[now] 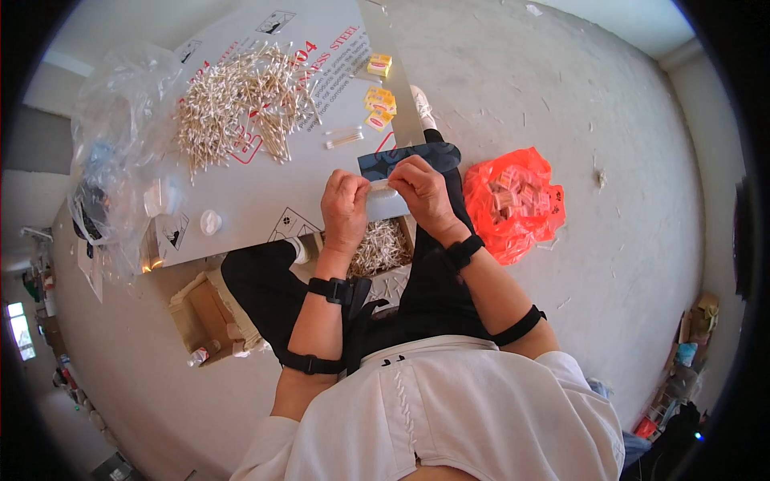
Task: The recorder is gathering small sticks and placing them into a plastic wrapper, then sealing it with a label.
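Close above the table's near edge, my left hand (pixel 343 207) and my right hand (pixel 421 192) face each other with fingertips pinched. Between them stretches a small clear plastic bag (pixel 386 205); whether anything is inside I cannot tell. Just beyond my fingers lies a dark blue patterned strip (pixel 383 163). A short row of cotton swabs (pixel 345 139) rests farther out, left of several small yellow boxes (pixel 380 99). The large heap of loose cotton swabs (pixel 233 108) covers the table's far left. Below my hands, between my legs, a cardboard box (pixel 407 240) holds more cotton swabs.
The grey table (pixel 265 200) has printed film on it. A crumpled clear plastic bag (pixel 120 152) and a small white tub (pixel 210 223) are at its left. A red plastic bag (pixel 480 188) of small packs stands on the floor to the right. An open carton (pixel 212 317) sits lower left.
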`<state>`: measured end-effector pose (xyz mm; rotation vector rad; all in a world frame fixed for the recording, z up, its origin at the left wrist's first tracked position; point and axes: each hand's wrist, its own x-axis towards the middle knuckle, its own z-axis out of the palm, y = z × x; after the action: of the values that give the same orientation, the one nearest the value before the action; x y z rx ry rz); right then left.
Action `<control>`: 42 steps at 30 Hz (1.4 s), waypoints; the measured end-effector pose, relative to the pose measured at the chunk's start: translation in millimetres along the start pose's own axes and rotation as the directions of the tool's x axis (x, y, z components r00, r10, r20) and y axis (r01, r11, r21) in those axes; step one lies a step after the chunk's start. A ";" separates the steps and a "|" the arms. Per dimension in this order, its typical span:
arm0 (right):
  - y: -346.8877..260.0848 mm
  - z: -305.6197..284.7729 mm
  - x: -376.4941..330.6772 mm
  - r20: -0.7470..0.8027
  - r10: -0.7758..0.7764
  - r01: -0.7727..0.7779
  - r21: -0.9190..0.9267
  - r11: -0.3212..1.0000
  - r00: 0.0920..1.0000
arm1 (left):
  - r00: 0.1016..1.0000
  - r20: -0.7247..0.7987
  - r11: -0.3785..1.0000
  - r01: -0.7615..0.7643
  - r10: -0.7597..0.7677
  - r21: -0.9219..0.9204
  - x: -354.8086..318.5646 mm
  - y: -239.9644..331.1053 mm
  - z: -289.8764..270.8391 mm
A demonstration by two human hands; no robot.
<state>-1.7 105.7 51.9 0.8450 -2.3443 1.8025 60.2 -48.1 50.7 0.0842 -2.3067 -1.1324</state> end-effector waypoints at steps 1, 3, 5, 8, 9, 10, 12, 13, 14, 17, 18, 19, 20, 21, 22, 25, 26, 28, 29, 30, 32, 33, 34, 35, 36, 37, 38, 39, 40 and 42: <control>2.3 -1.0 -1.1 -0.001 0.000 0.000 -0.001 1.000 1.000 | 1.000 0.025 1.000 -0.016 0.017 -0.018 0.4 0.5 -0.7; 5.6 -2.7 -2.5 0.057 0.199 -0.205 0.133 0.970 0.978 | 0.998 0.048 0.999 -0.033 0.034 -0.036 -1.1 -1.7 -1.2; 4.0 -1.7 -3.2 0.056 0.207 -0.212 0.094 0.973 0.977 | 0.922 0.186 0.867 0.383 -0.339 -0.317 -5.0 -7.3 -0.8; 2.0 -0.4 -3.0 0.045 0.146 -0.148 0.047 0.988 0.988 | 0.942 0.171 0.862 0.332 -0.287 -0.383 -3.8 -9.9 -1.0; 1.5 -0.5 -2.4 0.035 0.072 -0.074 0.038 0.997 0.997 | 0.942 0.172 0.862 0.333 -0.287 -0.383 -3.9 -10.4 -1.3; 1.0 -0.5 -1.6 0.035 0.073 -0.074 0.038 0.997 0.997 | 0.927 0.187 0.833 0.374 -0.325 -0.408 -4.1 -11.1 -1.8; 1.1 -0.2 -0.1 0.023 0.089 -0.089 0.013 0.996 0.996 | 0.910 0.204 0.801 0.415 -0.362 -0.432 -4.0 -11.2 -3.1; 2.1 -0.1 -0.1 0.023 0.090 -0.090 0.014 0.996 0.996 | 0.937 0.185 0.852 0.346 -0.296 -0.393 -3.7 -10.7 -4.0; 2.9 -0.4 -0.1 0.032 0.080 -0.080 0.007 0.997 0.996 | 0.959 0.169 0.895 0.274 -0.227 -0.353 -3.3 -10.2 -4.9; 1.7 0.8 0.7 0.037 0.068 -0.068 -0.010 0.998 0.997 | 0.987 0.139 0.990 0.092 -0.077 -0.105 -1.9 -14.8 -9.3; 2.4 0.4 0.4 0.030 0.069 -0.068 -0.023 0.997 0.997 | 0.987 0.141 0.990 0.093 -0.078 -0.106 0.7 -10.5 -9.2; 3.4 0.4 0.1 0.029 0.071 -0.070 -0.025 0.997 0.997 | 0.991 0.127 0.998 -0.052 0.047 0.035 2.9 -5.8 -8.5; 4.4 0.5 -0.3 0.023 0.049 -0.047 -0.073 0.996 0.999 | 0.977 0.130 0.965 -0.193 0.172 0.177 5.0 -0.7 -7.4; 1.2 1.8 1.2 0.023 0.023 -0.021 -0.117 0.993 0.999 | 0.977 0.128 0.965 -0.192 0.171 0.180 4.2 0.2 -7.0; -2.1 3.0 2.6 0.025 0.021 -0.018 -0.115 0.993 0.999 | 0.979 0.119 0.962 -0.188 0.167 0.197 3.3 1.3 -6.8; -9.8 0.9 6.0 0.034 -0.165 0.168 -0.284 0.944 0.986 | 0.978 0.106 0.962 -0.196 0.178 0.192 3.6 7.3 -6.8; -10.3 -0.4 7.3 0.052 -0.185 0.192 -0.303 0.933 0.981 | 0.976 0.099 0.963 -0.207 0.192 0.172 4.4 9.6 -7.2; -18.4 -1.5 11.6 0.071 -0.206 0.218 -0.318 0.923 0.976 | 0.972 0.110 0.959 -0.224 0.207 0.173 6.5 13.3 -10.4; -23.0 -0.8 13.8 0.085 -0.250 0.264 -0.311 0.913 0.964 | 0.968 0.120 0.955 -0.241 0.222 0.173 7.4 15.1 -11.9; -26.6 -0.1 15.5 0.097 -0.294 0.309 -0.306 0.901 0.951 | 0.967 0.122 0.955 -0.243 0.224 0.172 7.2 16.1 -12.4; -25.9 4.0 17.5 0.118 -0.294 0.317 -0.300 0.900 0.948 | 0.972 0.132 0.967 -0.210 0.192 0.142 6.0 18.5 -14.4; -26.3 4.4 18.8 0.143 -0.295 0.325 -0.295 0.898 0.945 | 0.972 0.133 0.967 -0.213 0.194 0.141 5.7 19.5 -15.7; -26.8 3.5 19.8 0.140 -0.296 0.325 -0.296 0.898 0.945 | 0.974 0.117 0.969 -0.208 0.192 0.135 5.6 20.3 -17.6; -27.5 2.2 20.6 0.148 -0.314 0.343 -0.263 0.902 0.938 | 0.976 0.101 0.971 -0.203 0.191 0.128 5.5 21.3 -19.3; -29.0 1.9 21.4 0.156 -0.332 0.361 -0.226 0.905 0.930 | 0.976 0.102 0.970 -0.203 0.191 0.130 6.4 24.3 -22.2; -30.5 0.2 21.8 0.155 -0.332 0.361 -0.225 0.905 0.930 | 0.971 0.110 0.964 -0.227 0.213 0.136 7.6 27.8 -25.4; -32.3 -3.4 22.1 0.146 -0.333 0.356 -0.176 0.918 0.932 | 0.965 0.117 0.957 -0.252 0.236 0.141 8.3 30.5 -28.1; -33.0 -7.5 22.2 0.137 -0.334 0.351 -0.129 0.928 0.933 | 0.964 0.118 0.957 -0.254 0.239 0.140 8.0 30.7 -30.2; -31.8 -11.7 21.8 0.135 -0.334 0.351 -0.130 0.927 0.933 | 0.964 0.107 0.957 -0.256 0.243 0.138 7.8 30.5 -32.9; -28.8 -22.0 20.3 0.129 -0.295 0.311 -0.129 0.942 0.947 | 0.964 0.096 0.956 -0.261 0.250 0.135 8.3 29.5 -35.7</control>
<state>-11.7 113.3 91.5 1.2299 -2.2218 1.4762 76.9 -57.0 93.8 -0.2023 -2.3841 -0.8485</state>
